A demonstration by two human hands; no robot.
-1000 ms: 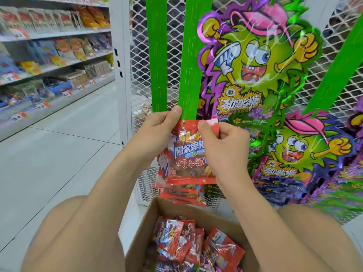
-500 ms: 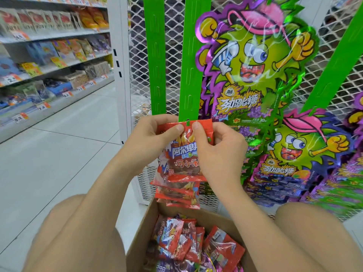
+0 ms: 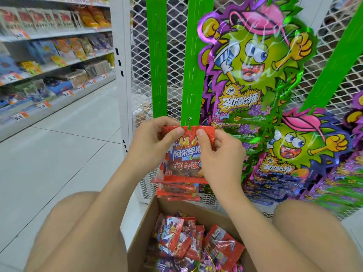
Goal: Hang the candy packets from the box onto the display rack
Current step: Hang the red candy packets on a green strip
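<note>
Left hand (image 3: 155, 141) pinching top-left corner of red candy packet (image 3: 184, 160), fingers clamped on it; packet glossy, white-blue lettering, top edge meeting foot of green display strip (image 3: 193, 75); right hand (image 3: 219, 161) pinching top-right corner, fingers likewise clamped

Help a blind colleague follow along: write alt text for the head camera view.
The left hand and right hand pinch the top edge of a red plastic candy packet at the lower end of a green plastic hanging strip. An open brown cardboard box holding more red packets sits below.
</note>
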